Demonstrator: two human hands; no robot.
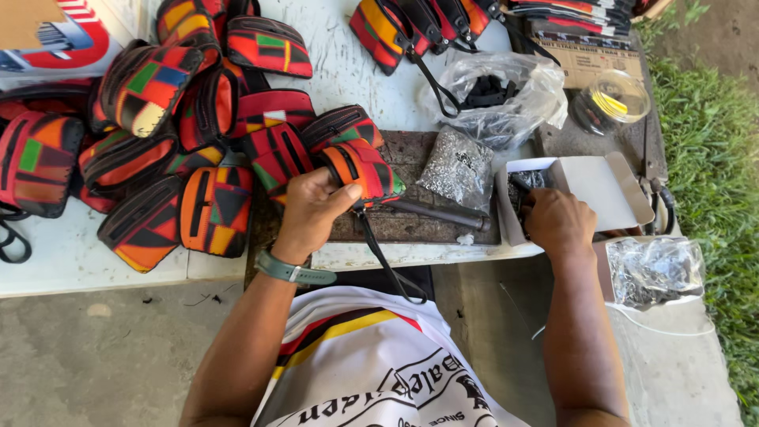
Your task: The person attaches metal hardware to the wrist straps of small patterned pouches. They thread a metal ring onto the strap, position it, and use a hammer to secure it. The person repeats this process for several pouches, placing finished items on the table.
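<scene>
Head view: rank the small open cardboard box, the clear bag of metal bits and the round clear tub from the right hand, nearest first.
From the right hand:
1. Small open cardboard box, under the fingertips.
2. Clear bag of metal bits, to its left.
3. Round clear tub, farther up the table.

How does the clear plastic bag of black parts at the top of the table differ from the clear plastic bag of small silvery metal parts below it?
The clear plastic bag of black parts is larger, puffed up and open, its contents dark. The clear plastic bag of small silvery metal parts is smaller, lies flatter and is packed full of shiny pieces. It rests on the dark worn board, while the black-parts bag lies on the white table. Both are transparent.
</scene>
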